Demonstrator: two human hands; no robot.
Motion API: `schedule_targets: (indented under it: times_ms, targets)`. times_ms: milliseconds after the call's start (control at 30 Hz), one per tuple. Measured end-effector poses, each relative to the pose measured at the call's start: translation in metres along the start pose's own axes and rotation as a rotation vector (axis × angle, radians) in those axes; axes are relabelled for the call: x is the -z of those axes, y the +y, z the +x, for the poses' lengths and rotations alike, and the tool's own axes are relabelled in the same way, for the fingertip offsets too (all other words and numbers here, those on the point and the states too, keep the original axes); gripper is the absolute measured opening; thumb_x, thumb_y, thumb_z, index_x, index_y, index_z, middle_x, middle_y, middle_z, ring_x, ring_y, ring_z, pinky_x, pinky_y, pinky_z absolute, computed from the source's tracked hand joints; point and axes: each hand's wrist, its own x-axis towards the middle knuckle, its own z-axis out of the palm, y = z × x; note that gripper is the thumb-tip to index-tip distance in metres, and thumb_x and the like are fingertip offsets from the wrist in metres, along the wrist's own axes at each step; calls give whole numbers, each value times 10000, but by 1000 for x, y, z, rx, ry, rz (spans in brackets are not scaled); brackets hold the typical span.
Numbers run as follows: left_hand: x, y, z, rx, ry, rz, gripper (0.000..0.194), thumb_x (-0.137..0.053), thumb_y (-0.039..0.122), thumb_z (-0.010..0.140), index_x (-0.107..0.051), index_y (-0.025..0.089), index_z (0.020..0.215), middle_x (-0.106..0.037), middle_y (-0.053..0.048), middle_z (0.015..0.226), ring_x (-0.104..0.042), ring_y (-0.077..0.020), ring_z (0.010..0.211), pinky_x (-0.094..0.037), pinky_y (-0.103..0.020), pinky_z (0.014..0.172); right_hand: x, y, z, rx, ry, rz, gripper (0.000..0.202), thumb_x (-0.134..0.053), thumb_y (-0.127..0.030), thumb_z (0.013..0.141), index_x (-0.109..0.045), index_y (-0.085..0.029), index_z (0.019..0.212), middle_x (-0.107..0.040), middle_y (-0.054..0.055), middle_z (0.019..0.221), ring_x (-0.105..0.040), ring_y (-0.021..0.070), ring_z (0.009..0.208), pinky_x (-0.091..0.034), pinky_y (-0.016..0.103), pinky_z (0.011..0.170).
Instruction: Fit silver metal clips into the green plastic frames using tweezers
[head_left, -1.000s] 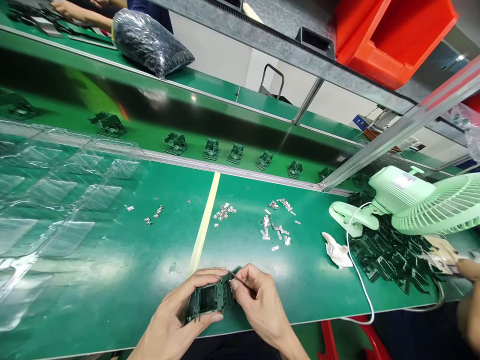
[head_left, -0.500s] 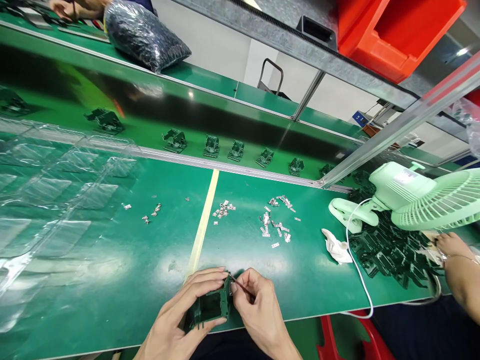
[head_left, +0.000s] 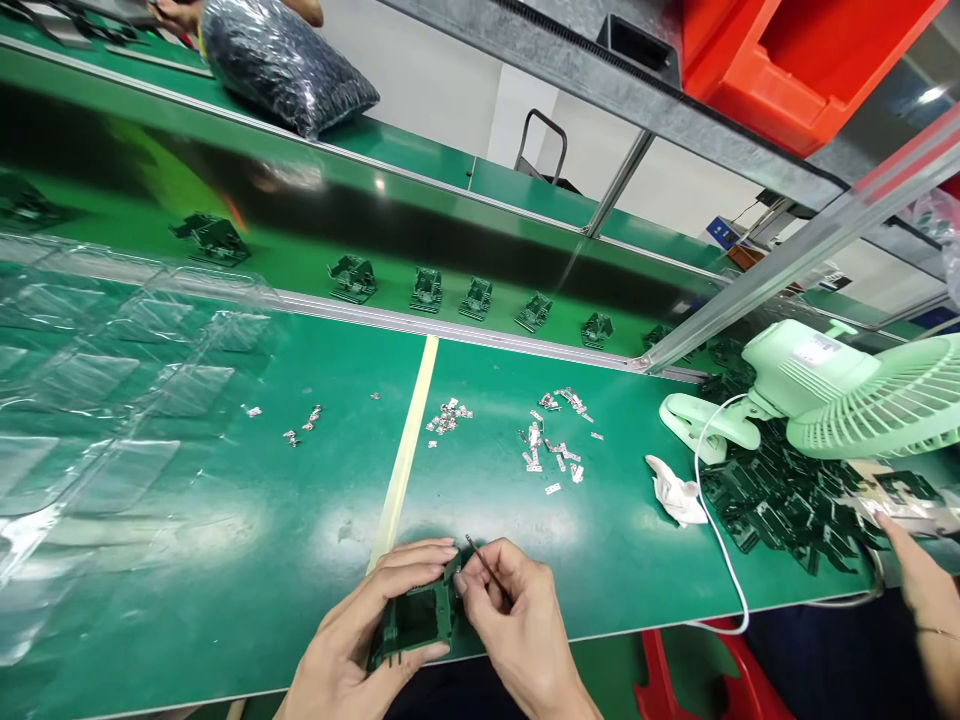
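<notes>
My left hand (head_left: 367, 630) is wrapped round a dark green plastic housing (head_left: 420, 618) at the table's front edge, fingers over its top and thumb beneath. My right hand (head_left: 517, 620) is closed on a thin dark rod-like tool (head_left: 486, 566) that points up and left, its tip standing free just above the housing's right corner. The right thumb and fingertip are at the housing's right side; whether they also hold a small part there is too small to tell. Beyond the hands lie small metal pieces (head_left: 533, 445) and a smaller pile of metal pieces (head_left: 448, 416).
Clear plastic trays (head_left: 135, 380) cover the left. Several green housings (head_left: 352, 278) stand along the channel behind. A light green fan (head_left: 810, 370), white cloth (head_left: 675, 492) and heap of dark green parts (head_left: 787, 500) lie right, beside another person's hand (head_left: 911, 560).
The tool's tip has lifted away from the housing's corner and now points more steeply up. The housing has tilted slightly. The other person's hand at the right has moved down and right.
</notes>
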Motion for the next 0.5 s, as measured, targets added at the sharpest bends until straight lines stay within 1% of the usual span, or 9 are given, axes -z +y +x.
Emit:
schedule_targets:
  times_ms: [100, 167, 233, 333, 400, 500]
  targets:
    - [0, 4, 0, 125, 52, -134, 334, -804, 213, 863, -719, 270, 1181, -756, -104, 1295, -720, -310, 1234, -634, -353, 987, 8, -2, -7, 108, -27, -57, 275, -513, -411, 1063, -665, -204, 964, -607, 1, 771, -504, 145, 667, -390, 278, 624]
    - [0, 5, 0, 181, 80, -221, 294, -801, 253, 873, -712, 263, 1154, -759, -105, 1284, -729, -314, 1215, -644, -355, 961, 12, -2, -11, 221, -9, -120, 314, -413, -390, 1104, -671, -214, 1071, -637, 35, 847, -572, 175, 741, -435, 302, 687]
    - [-1, 4, -1, 219, 84, -298, 278, -796, 294, 884, -700, 264, 1143, -759, -104, 1278, -733, -315, 1204, -645, -358, 951, 12, 3, -14, 314, -1, -197, 333, -368, -344, 1115, -668, -218, 1046, -634, 47, 845, -592, 186, 742, -445, 314, 690]
    - [-3, 0, -3, 292, 79, -408, 300, -785, 346, 893, -675, 261, 1159, -735, -116, 1309, -719, -332, 1214, -636, -371, 951, 3, 18, -16, 394, -46, -284, 349, -348, -287, 1113, -676, -218, 1013, -612, 30, 741, -573, 176, 628, -428, 314, 613]
    - [-4, -2, -5, 331, 86, -469, 311, -773, 379, 898, -661, 258, 1162, -723, -123, 1313, -708, -340, 1215, -625, -379, 951, -6, 28, -17, 439, -19, -337, 365, -324, -255, 1109, -686, -210, 1089, -635, 36, 734, -564, 173, 573, -425, 320, 584]
    - [-4, -2, -5, 359, 86, -508, 348, -774, 455, 885, -661, 252, 1144, -727, -126, 1281, -703, -343, 1191, -614, -381, 934, -15, 38, -18, 477, 54, -408, 397, -301, -225, 1098, -681, -200, 1208, -686, 65, 789, -590, 185, 575, -459, 334, 597]
